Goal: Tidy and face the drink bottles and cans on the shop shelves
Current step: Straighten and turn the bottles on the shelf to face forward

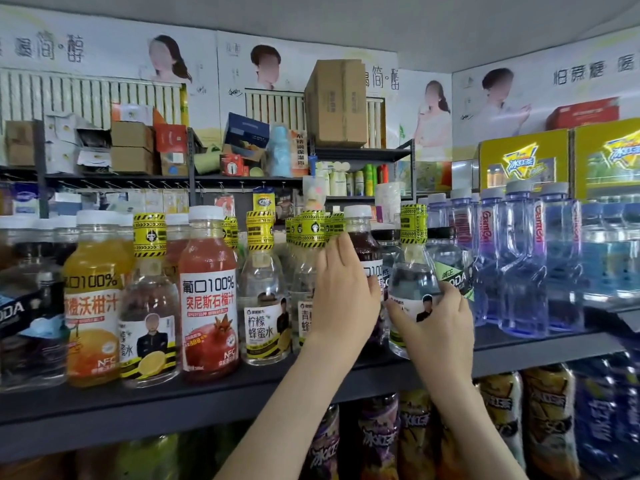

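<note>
Below the dark juice bottle (363, 244), nearest the camera, a lower tier holds purple and yellow iced-tea bottles (377, 441) under the grey shelf (207, 400) that carries the front row. Two bare forearms rise past that shelf edge. The left hand (343, 296) curls round the dark juice bottle's belly from its left side, covering most of the white label, fingers wrapped toward the back. Just right of the dark juice bottle, the right hand (438, 327) grips the lower half of a clear honey-water bottle (414, 275) with a yellow hazard-striped neck band, thumb across its label; whether its base touches the shelf cannot be told. Left of the dark juice bottle stand a lemon honey-water bottle (265, 306), a red pomegranate juice bottle (209, 299) and an orange juice bottle (91, 299), labels facing out, with more striped-neck bottles ranked behind. Right of the dark juice bottle, past a soda bottle (453, 271), stand tall blue-tinted water bottles (523, 271). Farther back and above it, yellow iced-tea cartons (523, 164) sit to the right, and a brown cardboard box (337, 102) stands on distant black racking before white wall posters (104, 53).
</note>
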